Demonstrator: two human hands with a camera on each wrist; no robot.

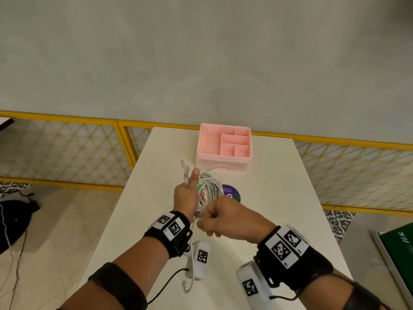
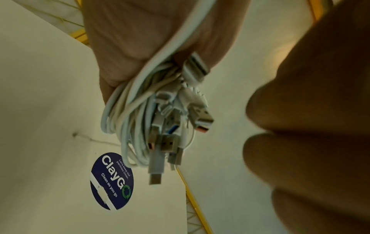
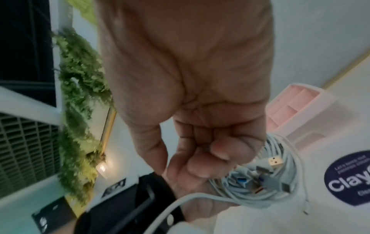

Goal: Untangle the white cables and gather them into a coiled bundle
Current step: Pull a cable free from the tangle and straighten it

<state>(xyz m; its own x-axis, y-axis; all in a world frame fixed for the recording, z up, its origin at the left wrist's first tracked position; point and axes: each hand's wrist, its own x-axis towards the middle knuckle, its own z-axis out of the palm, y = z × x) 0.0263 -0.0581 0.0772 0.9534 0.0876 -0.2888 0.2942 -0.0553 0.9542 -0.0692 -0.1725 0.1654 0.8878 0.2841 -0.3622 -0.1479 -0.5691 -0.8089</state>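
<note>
My left hand (image 1: 186, 195) is raised above the white table (image 1: 279, 198) and grips a coil of white cables (image 1: 210, 189). One digit points straight up, with loose cable ends (image 1: 185, 173) beside it. In the left wrist view the cables (image 2: 130, 126) cross my palm (image 2: 140, 31), and several USB plugs (image 2: 200, 120) hang below. My right hand (image 1: 223, 220) is curled into a fist just right of the left wrist, close to a plug (image 1: 197, 214). The right wrist view shows its fingers (image 3: 218, 150) folded in with nothing visible between them, and the coil (image 3: 276, 194) beyond.
A pink compartment organizer (image 1: 223, 162) stands at the table's far side, just behind the cables. A round dark blue sticker (image 1: 233, 195) lies on the table under the coil. A yellow lattice railing (image 1: 67, 118) runs behind the table, with floor on both sides.
</note>
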